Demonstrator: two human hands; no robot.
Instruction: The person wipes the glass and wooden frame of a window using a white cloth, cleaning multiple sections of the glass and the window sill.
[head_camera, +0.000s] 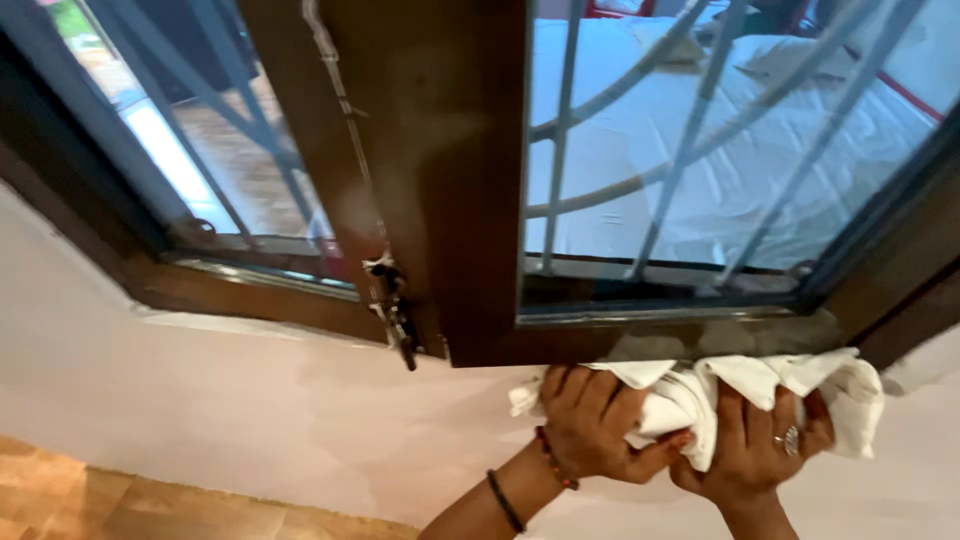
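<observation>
Both my hands press a crumpled white cloth (700, 395) against the bottom rail of a dark brown wooden window frame (480, 200). My left hand (590, 425), with bead and dark bands on its wrist, grips the cloth's left part. My right hand (755, 450), wearing a ring, grips the right part, and cloth bulges out past it to the right. The cloth sits just under the lower edge of the right glass pane (720, 150).
A metal latch bolt (392, 305) hangs on the frame's middle post. Curved metal grille bars (690, 130) stand behind the glass. A white wall (200, 400) runs below the window, with a strip of wooden floor (90, 505) at the bottom left.
</observation>
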